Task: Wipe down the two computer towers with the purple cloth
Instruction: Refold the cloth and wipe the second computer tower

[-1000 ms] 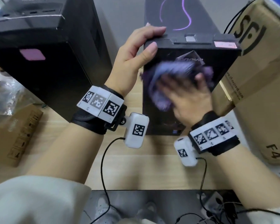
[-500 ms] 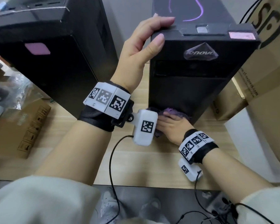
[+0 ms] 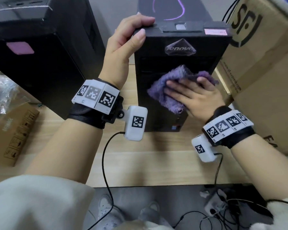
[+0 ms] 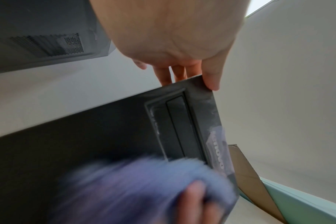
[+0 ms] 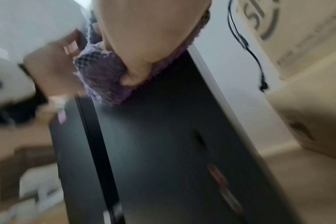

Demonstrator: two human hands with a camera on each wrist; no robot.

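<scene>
Two black computer towers stand on the wooden table (image 3: 156, 163). The left tower (image 3: 32, 67) carries a pink sticker. My left hand (image 3: 128, 42) grips the top front corner of the right tower (image 3: 181, 39), fingers on its top and thumb on its front face; the left wrist view shows this hand (image 4: 192, 78) on that tower's corner (image 4: 86, 136). My right hand (image 3: 194, 95) lies flat with spread fingers and presses the purple cloth (image 3: 170, 83) against the middle of the right tower's front panel. The cloth (image 4: 125, 189) is blurred there; the right wrist view shows it (image 5: 105, 78) bunched under my palm.
A large cardboard box (image 3: 264, 72) stands close against the right tower's right side. A smaller box (image 3: 12, 130) and a plastic bag lie at the table's left. A narrow gap separates the towers. Cables and a power strip (image 3: 214, 206) lie on the floor below the table edge.
My right hand has slid the cloth up from the bottom of the right tower's front to its middle; a second ago it was near the top. The left hand has kept its hold.
</scene>
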